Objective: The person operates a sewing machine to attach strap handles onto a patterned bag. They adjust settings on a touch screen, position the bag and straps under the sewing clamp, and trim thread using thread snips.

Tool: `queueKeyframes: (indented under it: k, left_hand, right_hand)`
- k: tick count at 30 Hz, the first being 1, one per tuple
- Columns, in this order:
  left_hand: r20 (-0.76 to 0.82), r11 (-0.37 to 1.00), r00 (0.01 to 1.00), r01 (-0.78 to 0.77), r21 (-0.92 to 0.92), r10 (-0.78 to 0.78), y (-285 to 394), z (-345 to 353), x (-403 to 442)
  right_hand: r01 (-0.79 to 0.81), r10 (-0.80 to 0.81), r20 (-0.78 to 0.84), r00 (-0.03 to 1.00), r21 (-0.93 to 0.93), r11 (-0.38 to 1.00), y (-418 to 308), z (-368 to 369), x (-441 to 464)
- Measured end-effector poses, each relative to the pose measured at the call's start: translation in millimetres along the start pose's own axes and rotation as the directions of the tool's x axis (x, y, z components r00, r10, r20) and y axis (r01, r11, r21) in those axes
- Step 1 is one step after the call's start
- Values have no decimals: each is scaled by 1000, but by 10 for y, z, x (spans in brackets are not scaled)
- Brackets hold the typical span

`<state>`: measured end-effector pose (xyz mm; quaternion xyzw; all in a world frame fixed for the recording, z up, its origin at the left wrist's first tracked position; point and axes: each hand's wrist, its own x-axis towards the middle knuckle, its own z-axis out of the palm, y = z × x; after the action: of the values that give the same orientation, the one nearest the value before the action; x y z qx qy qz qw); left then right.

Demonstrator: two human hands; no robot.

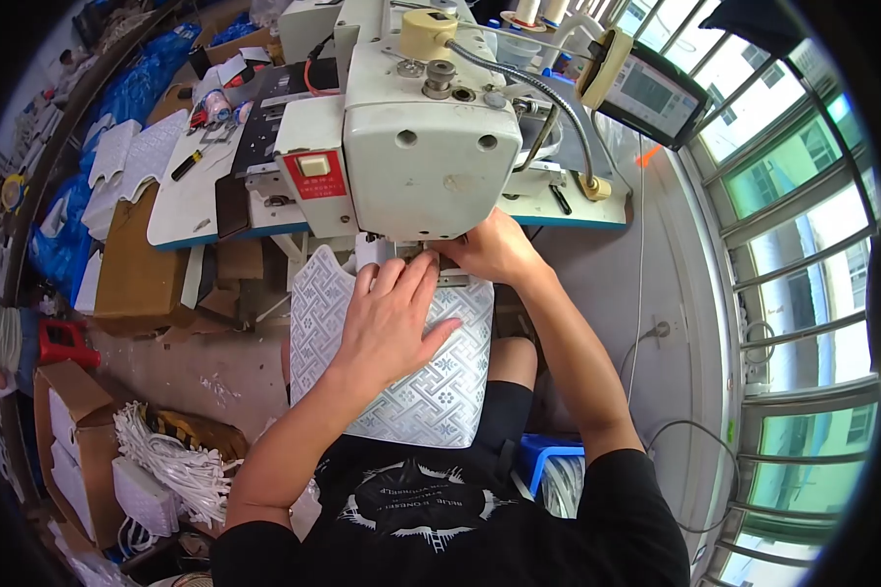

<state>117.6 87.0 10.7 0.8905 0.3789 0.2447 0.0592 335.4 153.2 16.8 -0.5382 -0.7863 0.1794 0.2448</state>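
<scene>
The left hand [390,321], loosely spread, likely steadies the flat grey-white patterned sheet [431,396]; whether the right hand [494,248] pinches is unclear.

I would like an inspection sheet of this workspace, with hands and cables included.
Surface: white tabletop with blue edge, carrying a sewing machine.
Job's things: patterned sheet, far end beneath the machine, near end beyond the tabletop.
Clutter: screwdriver-like tool on the tabletop; open carton and white strips at lower left.
Hands: left hand on the sheet; right hand at the machine, fingertips hidden.
Cables: metal conduit above the machine; cable at wall socket.
Surroundings: barred windows, lit screen at right.
</scene>
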Motion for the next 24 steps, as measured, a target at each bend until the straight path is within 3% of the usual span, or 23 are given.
queueKeyframes:
  k: [6, 11, 14, 17, 20, 24]
  left_hand:
    - [-68, 997, 996, 67, 38, -65, 67, -10, -69]
    - [-78, 996, 994, 78, 49, -74, 83, 0, -52]
    - [-52, 996, 996, 78, 43, -76, 81, -24, -25]
    - [-64, 993, 992, 109, 50, -105, 17, -2, -23]
    - [-79, 991, 989, 126, 50, -121, -7, 20, -57]
    - [-90, 993, 990, 111, 29, -108, -33, 27, -39]
  right_hand:
    - [-60, 62, 110, 992, -21, 998, 108, 81, 150]
    - [-29, 28, 59, 998, 16, 999, 159, 119, 124]
    - [-93, 93, 101, 991, 2, 996, 208, 134, 136]
    - [30, -48, 130, 990, 135, 990, 248, 107, 245]
    - [7, -54, 207, 977, 220, 976, 299, -67, 224]
    - [-29, -36, 335, 942, 187, 982, 269, -271, 254]
